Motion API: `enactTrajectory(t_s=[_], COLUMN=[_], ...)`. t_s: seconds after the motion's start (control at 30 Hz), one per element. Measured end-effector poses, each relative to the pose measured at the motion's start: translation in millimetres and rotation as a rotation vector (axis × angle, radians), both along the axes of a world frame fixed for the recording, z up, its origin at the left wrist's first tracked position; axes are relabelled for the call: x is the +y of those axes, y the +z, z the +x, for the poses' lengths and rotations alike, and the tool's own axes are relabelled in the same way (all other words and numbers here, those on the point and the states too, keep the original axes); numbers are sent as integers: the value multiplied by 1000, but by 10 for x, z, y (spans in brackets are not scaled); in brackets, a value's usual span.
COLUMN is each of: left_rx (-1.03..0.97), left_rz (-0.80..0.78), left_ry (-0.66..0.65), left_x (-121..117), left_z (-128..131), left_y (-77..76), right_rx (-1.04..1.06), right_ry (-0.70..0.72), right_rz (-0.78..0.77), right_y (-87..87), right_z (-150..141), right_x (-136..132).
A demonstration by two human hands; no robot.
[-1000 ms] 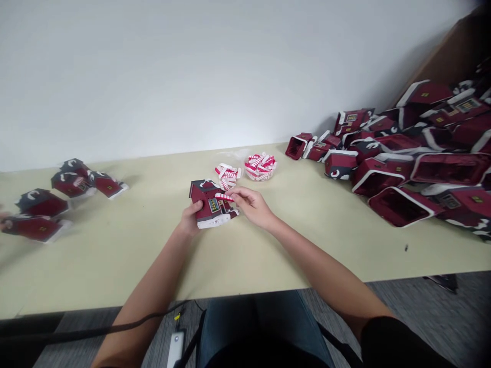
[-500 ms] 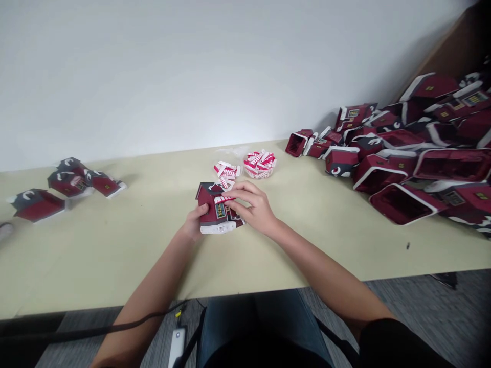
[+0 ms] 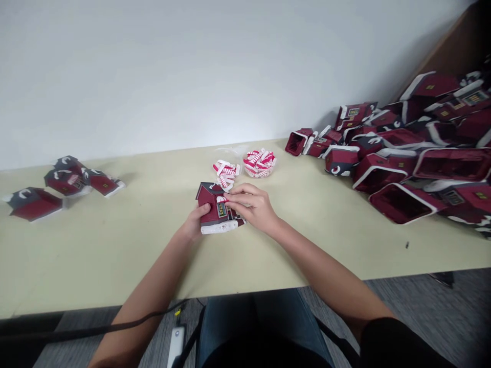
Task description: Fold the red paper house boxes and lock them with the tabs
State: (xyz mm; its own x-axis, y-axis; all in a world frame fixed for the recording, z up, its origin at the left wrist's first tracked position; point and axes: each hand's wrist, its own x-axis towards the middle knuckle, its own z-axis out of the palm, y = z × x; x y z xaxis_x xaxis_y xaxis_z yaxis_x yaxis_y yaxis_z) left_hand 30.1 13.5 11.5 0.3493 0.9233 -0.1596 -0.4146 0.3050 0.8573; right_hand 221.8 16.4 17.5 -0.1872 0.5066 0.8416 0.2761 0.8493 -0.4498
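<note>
Because the small paper house is pinched between both hands, a slip of the right fingers could tear or misplace the red-and-white strip they press against its front, and too hard a squeeze could crush the thin walls. The left hand curls around the house's left end, its fingers closed on the wall; the right hand lies over the other end, its fingers drawn narrow on the strip. The house is near the middle of the tabletop, just below the bowl of strips. Its white base faces the person, its dark roof points away and left, and its long axis runs nearly across the view, rising slightly rightward
</note>
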Motion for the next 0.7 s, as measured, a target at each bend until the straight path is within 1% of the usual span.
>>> enactTrajectory(t_s=[0.2, 0.33, 0.5, 0.6, 0.7], left_rx=[33, 21, 39, 35, 43], left_rz=[-17, -1, -10, -5, -14], left_ry=[-4, -32, -21, -21, -18], left_x=[-1, 6, -5, -13, -11], left_z=[-10, -7, 21, 34, 32], left_y=[-35, -59, -43, -26, -24], right_rx=[-84, -100, -137, -119, -85], right_ry=[-26, 3, 36, 40, 35], right_rz=[35, 66, 76, 61, 11], right_y=[-3, -17, -29, -28, -26], right_z=[50, 73, 102, 93, 73], right_x=[22, 48, 60, 49, 38])
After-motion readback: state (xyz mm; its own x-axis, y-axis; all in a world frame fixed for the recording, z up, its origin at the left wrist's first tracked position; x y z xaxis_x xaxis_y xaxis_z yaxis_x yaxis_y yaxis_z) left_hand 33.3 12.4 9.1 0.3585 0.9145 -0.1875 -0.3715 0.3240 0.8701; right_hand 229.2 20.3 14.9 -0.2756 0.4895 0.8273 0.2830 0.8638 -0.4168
